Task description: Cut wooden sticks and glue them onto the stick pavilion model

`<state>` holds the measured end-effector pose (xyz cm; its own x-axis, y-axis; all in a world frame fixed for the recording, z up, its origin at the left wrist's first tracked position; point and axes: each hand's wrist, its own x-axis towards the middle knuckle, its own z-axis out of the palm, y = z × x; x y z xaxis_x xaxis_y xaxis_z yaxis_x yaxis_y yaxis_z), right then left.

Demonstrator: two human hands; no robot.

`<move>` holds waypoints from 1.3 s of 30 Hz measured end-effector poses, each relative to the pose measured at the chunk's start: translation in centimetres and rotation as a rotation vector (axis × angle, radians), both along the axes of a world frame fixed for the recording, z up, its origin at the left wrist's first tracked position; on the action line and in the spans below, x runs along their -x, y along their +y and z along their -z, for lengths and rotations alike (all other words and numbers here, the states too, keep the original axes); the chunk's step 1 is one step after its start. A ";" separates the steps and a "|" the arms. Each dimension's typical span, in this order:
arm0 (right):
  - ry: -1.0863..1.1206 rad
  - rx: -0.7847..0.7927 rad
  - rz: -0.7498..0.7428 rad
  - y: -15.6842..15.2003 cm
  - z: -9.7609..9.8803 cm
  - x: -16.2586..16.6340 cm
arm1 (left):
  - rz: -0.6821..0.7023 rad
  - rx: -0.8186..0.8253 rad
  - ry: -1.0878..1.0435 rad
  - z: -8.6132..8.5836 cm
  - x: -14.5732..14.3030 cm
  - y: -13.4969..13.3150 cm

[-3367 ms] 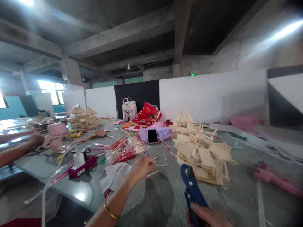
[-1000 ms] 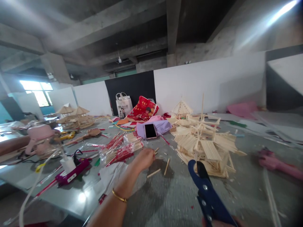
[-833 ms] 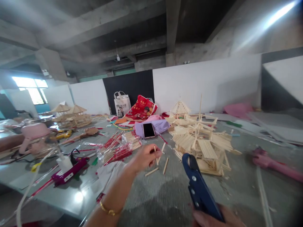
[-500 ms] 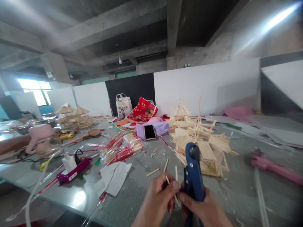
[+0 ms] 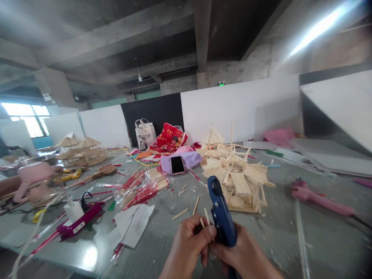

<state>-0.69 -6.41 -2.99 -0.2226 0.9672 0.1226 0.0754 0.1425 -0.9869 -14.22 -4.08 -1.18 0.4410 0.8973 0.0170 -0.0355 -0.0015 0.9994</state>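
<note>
My left hand [image 5: 192, 241] is closed, thumb and fingers pinching a thin pale wooden stick [image 5: 202, 223]; most of the stick is hidden by the fingers. Another short stick [image 5: 206, 216] shows just behind the fingertips; whether it is also held I cannot tell. My right hand [image 5: 236, 248] wraps round the handles of a blue hand cutter [image 5: 223, 217], its head pointing up and away. The right thumb comes up against the left fingers. Two loose sticks lie ahead of the left hand. Behind the cutter stands a wooden stick model building [image 5: 242, 184].
A pink glue gun [image 5: 322, 199] lies at right. To the left are white paper [image 5: 135, 223], plastic-wrapped sticks [image 5: 142, 186] and a purple power strip [image 5: 80, 223] with a cable. A phone [image 5: 177, 165] rests on purple cloth. Another person's arm [image 5: 8, 186] shows at far left.
The view has turned a little to the right, so the table's things sit further left. The cutter leans more to the left. The held stick's lower end no longer shows below the left thumb.
</note>
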 end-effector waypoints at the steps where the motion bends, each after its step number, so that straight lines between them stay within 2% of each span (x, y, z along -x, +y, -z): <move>1: -0.002 0.007 0.004 0.0 0.0 0.0 | 0.014 -0.008 -0.010 0.0 0.1 -0.1; 5: 0.011 0.055 -0.057 -0.4 -0.6 0.0 | 0.092 0.031 -0.116 0.1 0.6 -0.7; 7: -0.008 0.045 -0.076 -0.6 -0.9 0.2 | 0.085 0.046 -0.108 0.1 0.9 -0.9; 9: -0.046 0.024 -0.014 -0.7 -1.0 0.3 | 0.050 -0.018 -0.023 -0.3 1.4 -0.7; 12: -0.039 0.096 0.095 -1.0 -0.6 0.1 | -0.081 -0.233 0.208 -1.2 2.6 0.0; 15: 0.064 0.186 0.073 -1.6 -0.3 -0.5 | -0.209 -0.410 0.420 -1.7 3.9 1.2; 19: 0.149 0.214 0.074 -2.5 -0.4 -1.2 | -0.230 -0.476 0.603 -0.8 4.4 2.6; 23: 0.143 0.248 0.093 -2.6 -0.6 -1.2 | -0.202 -0.487 0.667 0.0 4.1 2.9; 25: 0.086 0.220 0.117 -2.3 -0.5 -1.0 | -0.156 -0.447 0.617 -0.3 3.9 2.4; 28: 0.050 0.162 0.174 -1.6 -0.3 -0.4 | -0.020 -0.300 0.428 -1.5 3.4 1.0; 32: 0.143 0.114 0.109 -1.2 -0.1 0.7 | 0.056 -0.204 0.263 -2.9 2.6 -0.9; 35: 0.193 0.122 0.067 -1.4 -0.4 1.0 | 0.055 -0.080 0.100 -2.8 2.0 -1.6; 39: 0.204 0.107 0.018 -1.5 -0.7 0.7 | 0.008 0.139 -0.166 -1.5 1.5 -2.1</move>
